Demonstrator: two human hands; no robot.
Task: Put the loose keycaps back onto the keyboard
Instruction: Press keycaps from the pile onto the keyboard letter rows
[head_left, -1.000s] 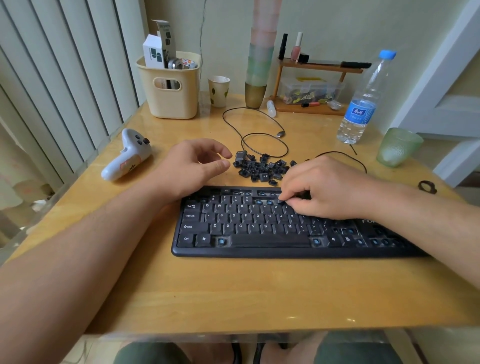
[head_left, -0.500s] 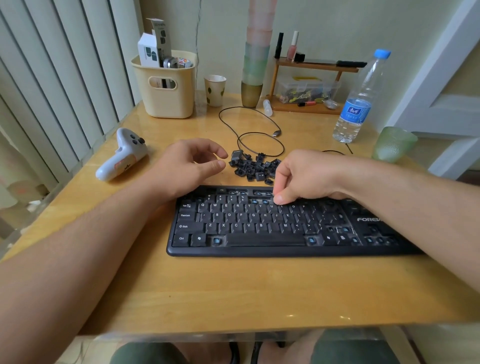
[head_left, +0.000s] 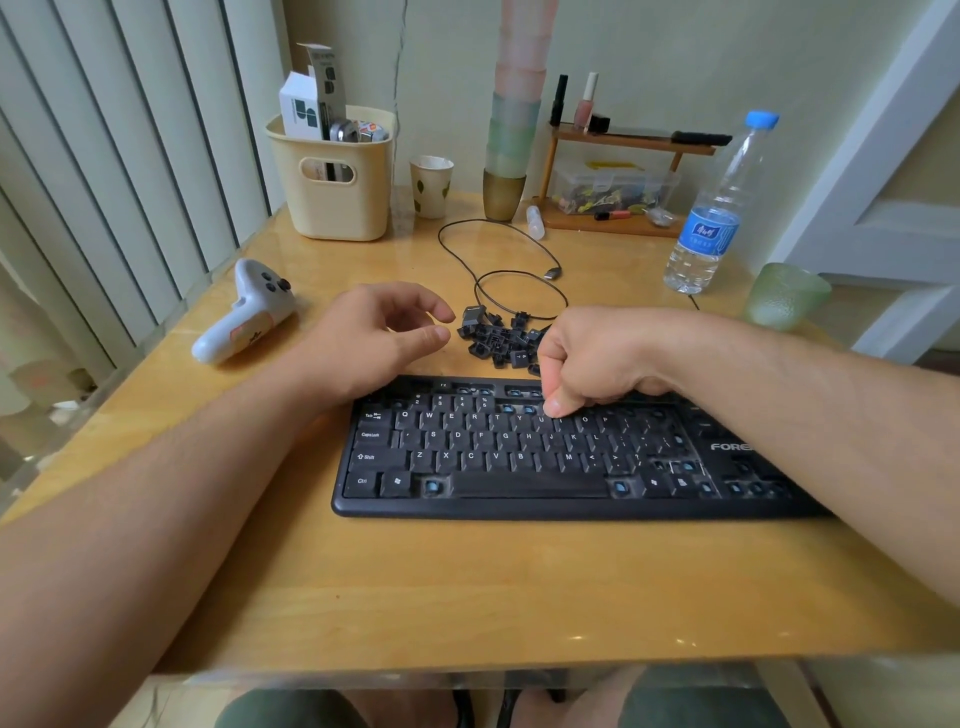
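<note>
While the cream basket (head_left: 337, 208) at the back left stands upright with a white carton (head_left: 301, 106) and a few small items poking out of its top, the clear lidded box (head_left: 610, 189) on the lower tier of the wooden shelf (head_left: 631, 140) shows a jumble of small coloured bits through its wall. A paper cup (head_left: 431, 186) sits beside the basket, its contents hidden, and the water bottle (head_left: 719, 208) at the right holds some water.

Now the hands. Right hand (head_left: 602, 358) is curled into a fist over the keyboard (head_left: 519, 486), thumb tip pressing down on the upper letter row near the U and I; whether a keycap sits under it I cannot tell. Left hand (head_left: 371, 340) rests at the keyboard's top-left corner, fingers loosely bent, thumb and forefinger a little apart, holding nothing.

Loose keycaps (head_left: 496, 338) lie in a heap on the wooden table (head_left: 467, 587) just behind the keyboard, between the two hands, with blue bare switches showing in the top row and along the bottom row. A black cable (head_left: 498, 249) loops behind the heap. White controller (head_left: 244, 312) lies near the left edge, green glass (head_left: 787, 296) near the right edge. Broad bare tabletop runs between the keyboard and the near edge.
</note>
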